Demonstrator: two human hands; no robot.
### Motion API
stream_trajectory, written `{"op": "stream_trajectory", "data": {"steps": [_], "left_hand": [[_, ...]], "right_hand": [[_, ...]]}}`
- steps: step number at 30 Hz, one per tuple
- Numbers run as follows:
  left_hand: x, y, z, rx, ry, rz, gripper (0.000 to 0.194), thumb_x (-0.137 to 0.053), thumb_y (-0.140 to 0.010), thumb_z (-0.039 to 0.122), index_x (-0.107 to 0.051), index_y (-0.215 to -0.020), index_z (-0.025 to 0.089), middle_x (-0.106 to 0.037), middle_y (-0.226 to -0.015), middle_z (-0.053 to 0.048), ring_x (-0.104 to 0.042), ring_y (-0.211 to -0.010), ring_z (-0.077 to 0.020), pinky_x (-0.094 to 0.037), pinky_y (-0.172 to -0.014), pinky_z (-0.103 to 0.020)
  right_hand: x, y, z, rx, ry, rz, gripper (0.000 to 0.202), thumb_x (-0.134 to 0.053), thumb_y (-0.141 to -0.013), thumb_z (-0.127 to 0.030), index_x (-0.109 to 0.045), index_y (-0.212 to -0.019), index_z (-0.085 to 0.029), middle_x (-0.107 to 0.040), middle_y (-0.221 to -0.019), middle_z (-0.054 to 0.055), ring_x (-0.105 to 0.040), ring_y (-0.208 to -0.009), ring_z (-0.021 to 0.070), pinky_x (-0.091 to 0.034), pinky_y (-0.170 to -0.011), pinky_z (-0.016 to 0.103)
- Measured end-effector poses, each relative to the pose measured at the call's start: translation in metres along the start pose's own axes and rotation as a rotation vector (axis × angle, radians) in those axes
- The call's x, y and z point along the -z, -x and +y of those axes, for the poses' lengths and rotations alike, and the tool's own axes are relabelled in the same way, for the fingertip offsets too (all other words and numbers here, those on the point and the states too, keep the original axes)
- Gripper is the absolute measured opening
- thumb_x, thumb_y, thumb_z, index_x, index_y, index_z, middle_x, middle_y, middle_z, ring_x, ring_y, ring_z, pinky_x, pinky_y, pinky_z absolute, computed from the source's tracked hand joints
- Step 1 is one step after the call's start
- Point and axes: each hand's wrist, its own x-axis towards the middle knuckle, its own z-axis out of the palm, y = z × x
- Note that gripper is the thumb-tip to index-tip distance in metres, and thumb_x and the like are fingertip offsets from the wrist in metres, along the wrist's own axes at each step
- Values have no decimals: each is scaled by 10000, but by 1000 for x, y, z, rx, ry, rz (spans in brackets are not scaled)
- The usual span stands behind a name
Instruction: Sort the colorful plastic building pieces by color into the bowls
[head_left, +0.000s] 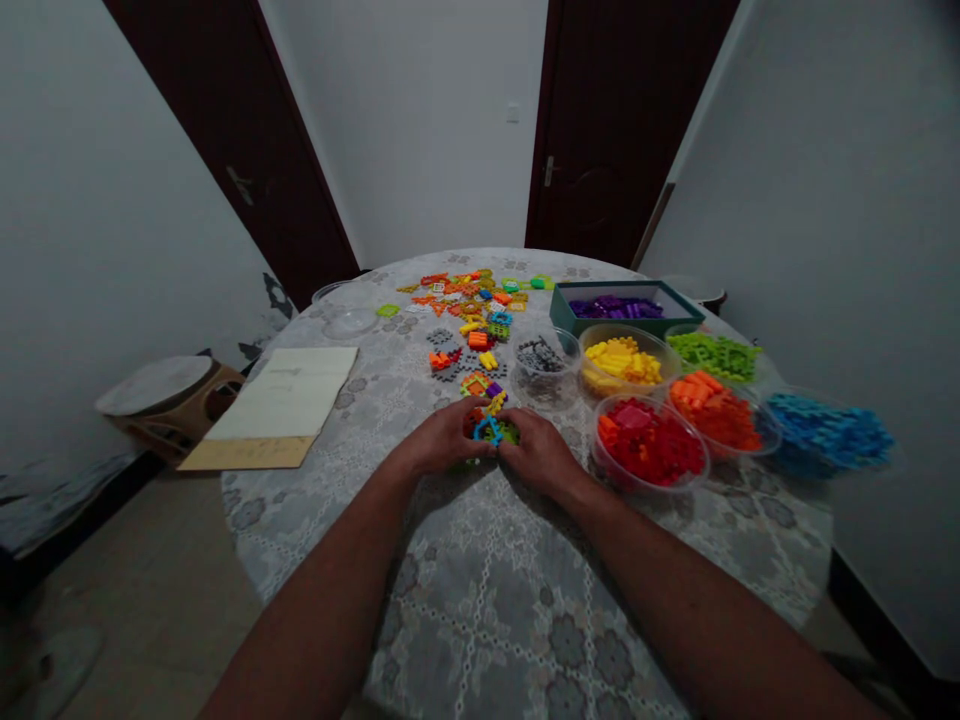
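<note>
Pale walls (pixel 405 110); two dark doors (pixel 634 120), one far left, one far right. Round table (pixel 487 600) under a grey patterned cloth fills the centre. Drum-shaped wooden stool (pixel 180 395) stands left of it, on the floor.

Pad of paper (pixel 281 390) lies on the table's left side, overhanging the edge. Dark green box (pixel 564 318), far right, holds purple pieces (pixel 615 308).

Six clear tubs (pixel 651 488) to the right, sorted by colour: grey, yellow and green farther; red, orange and blue nearer. Red tub includes some orange.

Left hand (pixel 442 438): fingers curled, narrow, gripping the left side of a multicoloured cluster (pixel 487 432). Right hand (pixel 541 450): likewise narrow, thumb and fingers on the cluster's right side. Thumbs close together on the near side. Cluster sits at table centre, left of the red tub; blue, yellow and green parts visible, remainder hidden by the hands.

Loose pieces (pixel 472 290), mainly orange and yellow, scattered beyond the hands. Grey pieces (pixel 491 368) lie nearer, among them.
</note>
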Motion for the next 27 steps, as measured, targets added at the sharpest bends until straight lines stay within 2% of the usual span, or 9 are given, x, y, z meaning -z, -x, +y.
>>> {"op": "stream_trajectory", "data": {"steps": [4,7,11,14,18,21,24,27], "left_hand": [[1,-2,-8,-12,63,-45,728,-873,-719,260,-645,-1408,202,-758,-1133,-107,-699,-1057,-281,-551,-948,-420],[2,-6,-16,-20,171,-63,641,-851,-725,238,-673,-1339,191,-758,-1113,-106,-697,-984,-243,-550,-915,-393],[5,-7,-18,61,270,-40,437,-829,-752,253,-729,-1169,171,-752,-929,-77,-658,-798,-190,-532,-754,-329],[9,-4,-10,109,334,-20,335,-856,-760,293,-752,-1050,163,-729,-842,-63,-601,-681,-151,-468,-628,-274],[15,0,-1,192,453,88,318,-848,-801,373,-758,-1037,180,-703,-814,-58,-562,-615,-138,-368,-495,-237],[17,-1,-2,230,539,171,323,-864,-784,368,-761,-1031,188,-700,-827,-58,-582,-628,-141,-360,-465,-221],[15,-5,-5,211,669,228,336,-888,-759,379,-738,-985,179,-680,-790,-37,-550,-576,-117,-319,-431,-204],[7,-11,-6,149,836,305,379,-901,-743,400,-706,-972,169,-647,-758,-9,-494,-528,-84,-260,-406,-184]], "right_hand": [[0,2,0,29,-96,23,421,-612,-805,-115,-718,-1198,-221,-761,-1192,73,-691,-1098,239,-506,-1003,354],[-2,2,1,26,-181,30,421,-584,-830,-140,-717,-1221,-221,-773,-1161,66,-701,-1055,226,-511,-966,354],[-4,-1,5,-26,-342,101,318,-592,-881,-243,-742,-1160,-223,-777,-1131,65,-693,-1034,230,-509,-954,371],[-5,-4,8,-104,-494,150,292,-634,-871,-348,-760,-1099,-216,-772,-1021,55,-684,-940,235,-525,-854,356],[-5,-6,10,-228,-640,160,360,-653,-860,-421,-750,-1138,-214,-740,-896,27,-637,-768,197,-496,-660,295],[-5,-5,9,-238,-641,155,319,-659,-859,-422,-746,-1086,-215,-705,-824,8,-592,-689,170,-455,-591,270],[-5,-3,5,-196,-586,150,280,-663,-881,-422,-745,-1060,-222,-684,-797,-1,-576,-674,166,-458,-588,275],[-5,2,-3,-96,-546,143,252,-659,-918,-408,-746,-1094,-250,-730,-931,21,-640,-798,196,-539,-719,328]]}}
